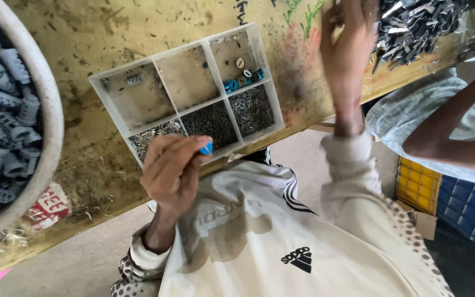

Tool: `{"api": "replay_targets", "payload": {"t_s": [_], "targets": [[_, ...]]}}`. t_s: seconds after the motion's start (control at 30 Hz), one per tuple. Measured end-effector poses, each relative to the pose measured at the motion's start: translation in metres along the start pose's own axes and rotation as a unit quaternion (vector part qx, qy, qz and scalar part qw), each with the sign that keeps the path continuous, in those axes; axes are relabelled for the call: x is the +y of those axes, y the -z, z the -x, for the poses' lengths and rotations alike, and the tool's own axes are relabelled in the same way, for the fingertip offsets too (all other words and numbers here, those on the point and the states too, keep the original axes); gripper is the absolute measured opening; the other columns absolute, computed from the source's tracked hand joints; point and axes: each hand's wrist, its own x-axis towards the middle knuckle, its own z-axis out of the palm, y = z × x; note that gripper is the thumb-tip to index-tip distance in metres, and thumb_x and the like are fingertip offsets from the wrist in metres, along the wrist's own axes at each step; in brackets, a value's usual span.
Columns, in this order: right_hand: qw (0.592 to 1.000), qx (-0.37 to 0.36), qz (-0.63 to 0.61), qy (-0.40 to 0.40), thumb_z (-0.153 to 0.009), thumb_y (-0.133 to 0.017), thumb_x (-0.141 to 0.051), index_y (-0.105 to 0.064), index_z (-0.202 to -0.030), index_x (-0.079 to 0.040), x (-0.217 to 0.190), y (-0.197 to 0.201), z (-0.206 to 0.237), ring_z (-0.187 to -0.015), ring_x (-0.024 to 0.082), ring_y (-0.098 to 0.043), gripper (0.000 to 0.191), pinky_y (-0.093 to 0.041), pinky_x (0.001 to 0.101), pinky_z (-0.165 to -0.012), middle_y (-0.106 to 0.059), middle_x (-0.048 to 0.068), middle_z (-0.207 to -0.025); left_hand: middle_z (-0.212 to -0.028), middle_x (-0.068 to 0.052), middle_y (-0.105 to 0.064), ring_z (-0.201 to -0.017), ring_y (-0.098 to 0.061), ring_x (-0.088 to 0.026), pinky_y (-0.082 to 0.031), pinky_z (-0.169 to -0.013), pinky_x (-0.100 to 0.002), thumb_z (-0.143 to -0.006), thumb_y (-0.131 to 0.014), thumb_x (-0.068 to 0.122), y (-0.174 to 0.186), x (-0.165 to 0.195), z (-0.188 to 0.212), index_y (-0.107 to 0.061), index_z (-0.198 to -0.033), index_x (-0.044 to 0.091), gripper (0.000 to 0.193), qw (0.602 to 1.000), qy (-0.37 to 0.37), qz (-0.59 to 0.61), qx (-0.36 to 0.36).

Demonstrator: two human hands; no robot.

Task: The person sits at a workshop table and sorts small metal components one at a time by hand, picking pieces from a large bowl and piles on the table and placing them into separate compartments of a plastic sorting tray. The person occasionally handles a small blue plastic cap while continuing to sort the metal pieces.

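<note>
My left hand [172,171] is over the near edge of the worn yellow table [111,33], pinching a small blue cap [206,147] between fingertips. Just beyond it lies a white compartment tray [98,87] with small dark screws, silvery bits and more blue caps [243,80] in its cells. My right hand [347,49] is raised and blurred at the far right of the table, beside a pile of grey metal parts [413,25]. Whether it holds anything cannot be told.
A large white bowl [52,113] of grey plastic parts [1,110] fills the left side. Another person's arm [446,129] and light shirt are at the right. Yellow [418,187] and blue [468,204] crates stand on the floor below.
</note>
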Motion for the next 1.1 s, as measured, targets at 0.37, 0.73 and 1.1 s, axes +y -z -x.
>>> {"api": "replay_targets", "payload": {"t_s": [0.37, 0.73, 1.1], "targets": [[0.991, -0.012, 0.118, 0.057, -0.099, -0.071, 0.001, -0.063, -0.115, -0.005, 0.083, -0.028, 0.012, -0.114, 0.035, -0.050, 0.019, -0.042, 0.0493, -0.102, -0.053, 0.016, -0.112, -0.105, -0.005, -0.077, -0.097, -0.067, -0.023, -0.055, -0.084, -0.034, -0.082, -0.082, -0.008, 0.002, 0.001, -0.007, -0.073, -0.114, 0.004, 0.035, 1.000, 0.003, -0.013, -0.015], [0.768, -0.158, -0.615, -0.087, -0.113, -0.038, -0.043, -0.058, -0.123, -0.010, -0.060, 0.040, 0.068, -0.109, 0.018, -0.066, 0.040, -0.056, 0.0323, -0.094, -0.065, 0.006, -0.118, -0.114, -0.011, -0.075, -0.100, -0.075, -0.022, -0.066, -0.085, -0.034, -0.089, -0.081, -0.006, -0.015, -0.005, 0.000, -0.067, -0.127, -0.001, 0.041, 0.996, -0.045, -0.004, -0.073], [0.900, -0.267, -0.300, 0.173, -0.098, -0.061, 0.003, -0.044, -0.148, 0.002, -0.152, 0.040, 0.076, -0.106, 0.038, -0.071, 0.053, -0.059, 0.0426, -0.085, -0.065, 0.024, -0.135, -0.110, -0.015, -0.072, -0.098, -0.073, -0.031, -0.062, -0.082, -0.040, -0.083, -0.078, -0.009, 0.001, 0.012, 0.000, -0.065, -0.119, -0.005, 0.038, 0.993, -0.028, -0.041, -0.104]]}}
